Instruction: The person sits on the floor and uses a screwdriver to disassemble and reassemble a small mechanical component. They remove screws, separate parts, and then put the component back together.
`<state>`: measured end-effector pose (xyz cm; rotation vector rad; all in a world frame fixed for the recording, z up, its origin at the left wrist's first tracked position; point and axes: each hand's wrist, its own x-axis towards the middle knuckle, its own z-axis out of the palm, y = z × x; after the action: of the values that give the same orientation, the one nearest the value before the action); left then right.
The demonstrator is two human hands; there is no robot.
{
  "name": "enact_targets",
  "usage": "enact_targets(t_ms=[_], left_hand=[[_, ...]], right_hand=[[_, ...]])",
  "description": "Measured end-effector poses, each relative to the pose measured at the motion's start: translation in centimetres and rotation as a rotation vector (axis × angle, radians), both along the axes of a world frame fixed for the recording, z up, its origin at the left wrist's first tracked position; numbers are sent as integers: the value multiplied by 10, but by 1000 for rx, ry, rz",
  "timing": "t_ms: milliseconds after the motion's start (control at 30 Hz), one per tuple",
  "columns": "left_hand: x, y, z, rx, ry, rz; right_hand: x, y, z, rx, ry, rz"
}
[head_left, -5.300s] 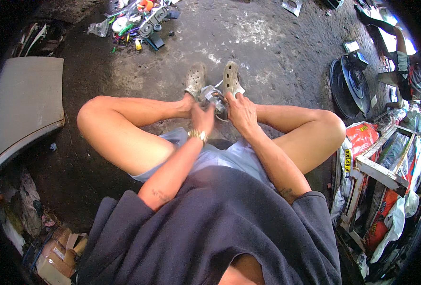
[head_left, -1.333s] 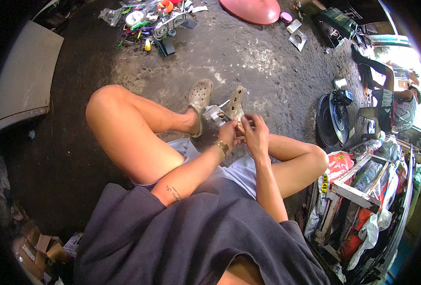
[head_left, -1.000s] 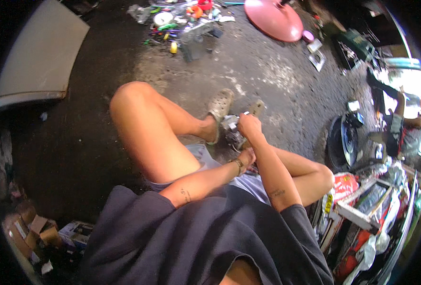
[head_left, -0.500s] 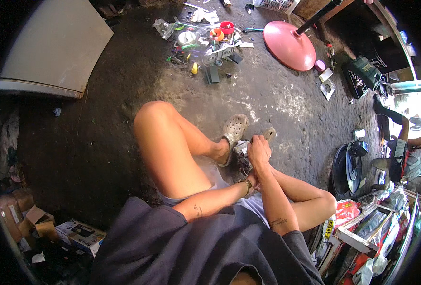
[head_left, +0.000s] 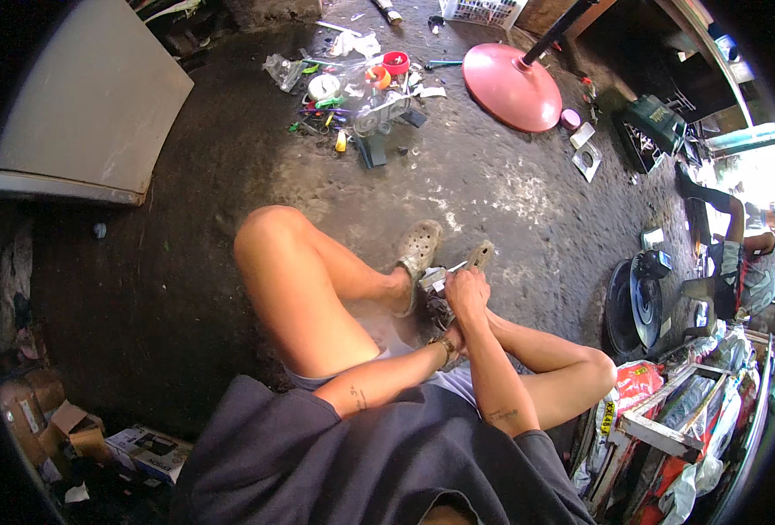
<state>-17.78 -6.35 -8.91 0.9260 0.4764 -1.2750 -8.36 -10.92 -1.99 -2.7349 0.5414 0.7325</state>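
Observation:
Low between my legs, my right hand (head_left: 468,292) is closed, knuckles up, against a small whitish and dark part (head_left: 437,282). A thin pale edge or stick shows beside its fingers, but what the fingers grip is hidden. Under the right wrist, my left hand (head_left: 455,339) reaches in from the left, a band on its wrist. Its fingers are covered by the right forearm. Dark, tangled-looking material (head_left: 440,311) sits between the hands and my clog (head_left: 420,248); its kind is unclear.
Ahead lies a pile of loose parts with a red ring (head_left: 395,63) and a grey block (head_left: 372,151). A pink round stand base (head_left: 512,87) is beyond. To the right are an open toolbox (head_left: 654,127), a black round fan-like part (head_left: 634,306) and another person's leg (head_left: 724,206).
My view has shifted slightly, so the far floor sits lower in the picture. The right hand has drawn back a little from the clog tip; the left stays under the right wrist.

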Motion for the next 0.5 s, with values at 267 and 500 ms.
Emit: enact_targets(t_ms=[267,500], left_hand=[[-10,-5,-23,54,28,75],[2,2,-3,-27,3,-4]], right_hand=[[-15,-10,-10,-20,-185,157],[-10,-14,-23,-20,-89,119]])
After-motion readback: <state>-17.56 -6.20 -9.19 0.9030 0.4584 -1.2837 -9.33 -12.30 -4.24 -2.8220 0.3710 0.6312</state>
